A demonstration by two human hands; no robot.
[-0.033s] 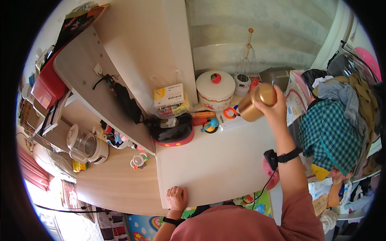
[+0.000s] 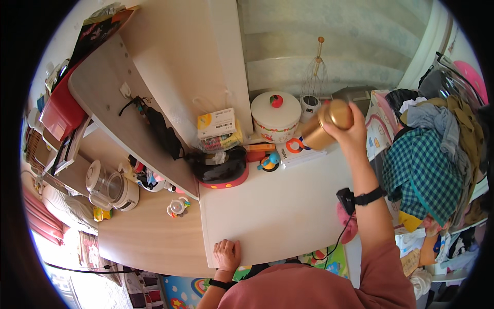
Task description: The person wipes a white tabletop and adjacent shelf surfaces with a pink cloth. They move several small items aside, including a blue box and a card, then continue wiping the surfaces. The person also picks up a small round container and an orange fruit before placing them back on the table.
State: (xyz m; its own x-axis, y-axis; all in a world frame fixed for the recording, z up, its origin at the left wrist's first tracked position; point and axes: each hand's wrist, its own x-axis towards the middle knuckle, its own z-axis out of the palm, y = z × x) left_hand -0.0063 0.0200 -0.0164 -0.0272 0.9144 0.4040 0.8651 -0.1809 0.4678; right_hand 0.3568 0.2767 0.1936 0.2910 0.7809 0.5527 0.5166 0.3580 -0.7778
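My right hand is wrapped round a gold metallic vacuum flask, held above the back right part of the white tabletop. The flask leans, its rounded gold top toward my palm and its body sloping down to the left. My left hand rests on the front left corner of the tabletop, fingers curled in and nothing visible in them. Behind the flask stand a white lidded pot with a red knob and a small white jar holding a wire whisk. A white printed booklet or box lies partly under the flask.
At the back left are a black and red container, a yellow and white box and a blue toy. A tall grey panel rises on the left. Clothes pile up at the right.
The gold flask has tipped a little further over and shifted slightly up and left, with my right hand round it. My left hand stays where it was.
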